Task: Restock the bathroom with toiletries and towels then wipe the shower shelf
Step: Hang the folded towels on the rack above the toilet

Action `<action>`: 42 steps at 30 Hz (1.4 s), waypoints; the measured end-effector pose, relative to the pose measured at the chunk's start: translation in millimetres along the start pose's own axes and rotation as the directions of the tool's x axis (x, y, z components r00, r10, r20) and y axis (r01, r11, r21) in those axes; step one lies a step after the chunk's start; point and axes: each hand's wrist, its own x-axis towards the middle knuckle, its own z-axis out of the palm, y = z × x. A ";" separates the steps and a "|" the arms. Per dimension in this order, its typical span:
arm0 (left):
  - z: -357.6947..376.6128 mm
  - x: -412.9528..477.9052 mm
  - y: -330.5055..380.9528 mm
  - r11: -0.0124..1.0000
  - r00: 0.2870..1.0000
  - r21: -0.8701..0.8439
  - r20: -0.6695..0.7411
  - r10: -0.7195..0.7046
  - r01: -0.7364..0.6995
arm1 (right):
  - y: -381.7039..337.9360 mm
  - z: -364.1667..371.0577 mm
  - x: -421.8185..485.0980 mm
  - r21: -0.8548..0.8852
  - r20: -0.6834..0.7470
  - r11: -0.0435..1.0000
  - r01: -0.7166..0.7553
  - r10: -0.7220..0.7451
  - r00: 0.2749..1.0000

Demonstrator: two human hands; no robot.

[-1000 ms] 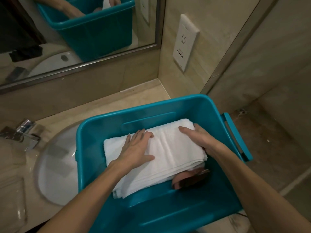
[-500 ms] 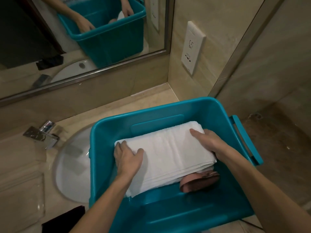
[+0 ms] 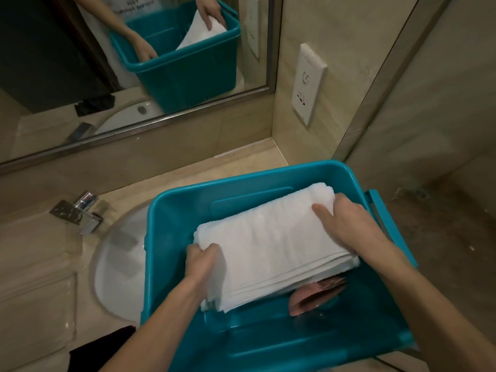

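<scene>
A folded white towel (image 3: 271, 245) lies tilted inside a teal plastic bin (image 3: 268, 174) that sits over the sink on the vanity counter. My left hand (image 3: 202, 261) grips the towel's near-left edge, fingers curled under it. My right hand (image 3: 346, 224) grips its far-right end, thumb on top. The right end is raised higher than the left. A pink object (image 3: 314, 294) lies under the towel on the bin's floor, partly hidden.
A white sink basin (image 3: 118, 264) and a chrome faucet (image 3: 77, 213) lie left of the bin. A mirror (image 3: 120, 63) spans the back wall, a wall socket (image 3: 307, 84) is on the right wall, and a shower floor (image 3: 456, 237) lies beyond the bin. A black object (image 3: 102, 350) sits at the counter's near edge.
Both hands went from lying flat on the towel to gripping its ends. The towel has lifted and tilted, right end up. The view has pulled back and up.
</scene>
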 end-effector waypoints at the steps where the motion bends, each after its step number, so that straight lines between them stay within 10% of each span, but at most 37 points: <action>1: 0.8 -0.6 -2.1 1.000 1.000 0.002 0.008 -0.019 0.019 | 1.1 -2.2 0.1 -0.031 0.011 0.999 -0.013 0.013 1.000; 26: -29.1 7.7 16.1 0.989 0.982 -0.113 0.176 -0.073 0.094 | 7.3 2.2 3.6 0.212 0.104 0.974 -0.083 0.062 0.993; 33: -49.1 -29.7 51.2 0.967 0.945 -0.217 0.322 -0.060 0.135 | 10.9 -10.8 -16.3 0.554 0.016 0.827 -0.094 0.102 0.995; 42: -78.2 -70.8 89.6 0.945 0.901 -0.192 0.300 0.313 -0.265 | 24.3 -34.4 -28.0 0.847 0.090 0.529 -0.051 -0.048 0.995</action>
